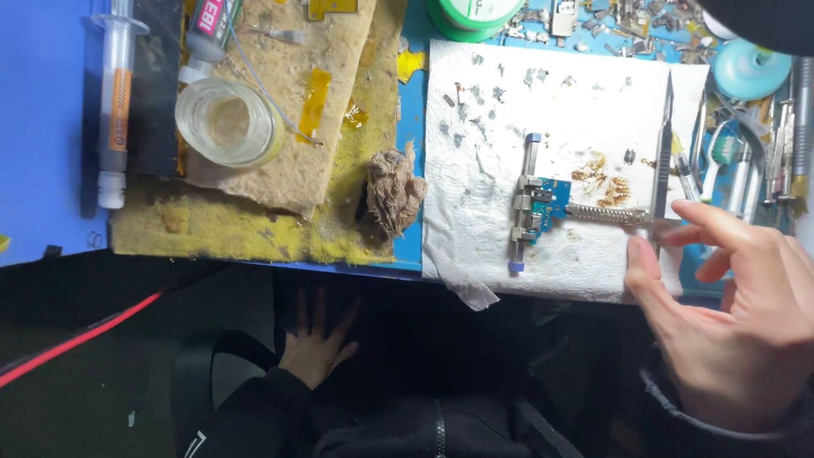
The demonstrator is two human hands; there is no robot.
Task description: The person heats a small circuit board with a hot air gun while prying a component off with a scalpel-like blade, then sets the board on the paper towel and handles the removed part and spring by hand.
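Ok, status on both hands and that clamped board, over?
Right hand open, fingertips at clamp handle. Left hand flat on lap. Small blue board in clamp on paper towel.

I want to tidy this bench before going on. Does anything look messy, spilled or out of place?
Yes. The white paper towel under the small blue circuit board in its metal clamp is speckled with grey flecks and brown crumbs near the right hand. A frayed brown wad lies on the stained yellow mat.
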